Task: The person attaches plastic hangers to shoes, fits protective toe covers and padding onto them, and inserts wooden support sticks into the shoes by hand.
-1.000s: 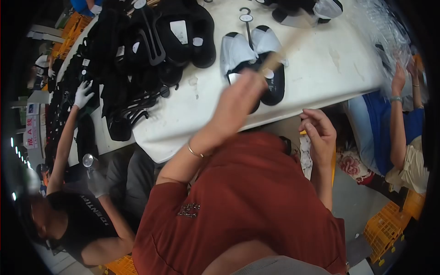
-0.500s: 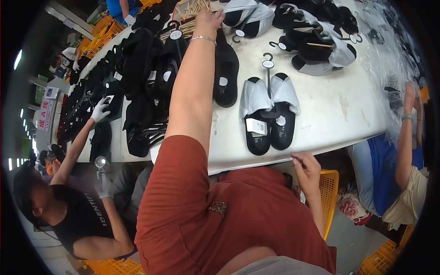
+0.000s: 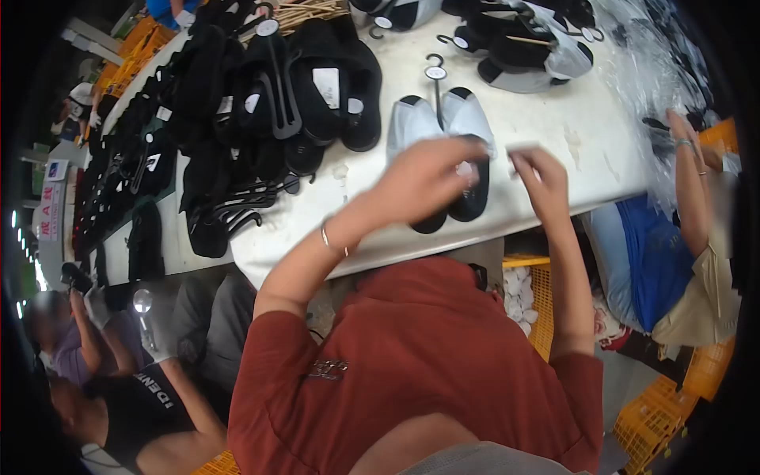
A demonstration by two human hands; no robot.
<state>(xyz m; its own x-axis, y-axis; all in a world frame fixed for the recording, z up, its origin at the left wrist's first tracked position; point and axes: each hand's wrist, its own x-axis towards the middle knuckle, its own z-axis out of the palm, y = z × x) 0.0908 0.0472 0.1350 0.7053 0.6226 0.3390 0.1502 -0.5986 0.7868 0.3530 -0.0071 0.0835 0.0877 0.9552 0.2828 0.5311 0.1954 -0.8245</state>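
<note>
A pair of black-soled slippers with pale grey straps [image 3: 467, 117] lies on the table, joined by a black hanger [image 3: 437, 91] with a round white label. My left hand [image 3: 431, 178], a bracelet on its wrist, is over the slippers and covers much of the left one. Motion smears its fingers, so I cannot tell whether they hold anything. Just right of the slippers, my right hand [image 3: 544, 184] is raised with curled fingers and the thumb close to the index finger. Whatever may be between those fingertips is too small to make out.
Black slippers on hangers [image 3: 324, 87] crowd the left side, with wooden sticks [image 3: 305, 11] behind them. More grey-strapped slippers [image 3: 526, 59] lie at the back right, near clear plastic wrap [image 3: 633, 71]. A co-worker's arm [image 3: 690, 190] is at right; other people are at left.
My left hand has come back from the wooden sticks to above the grey-strapped slippers. My right hand has risen from the table's front edge to beside them. The view has shifted slightly.
</note>
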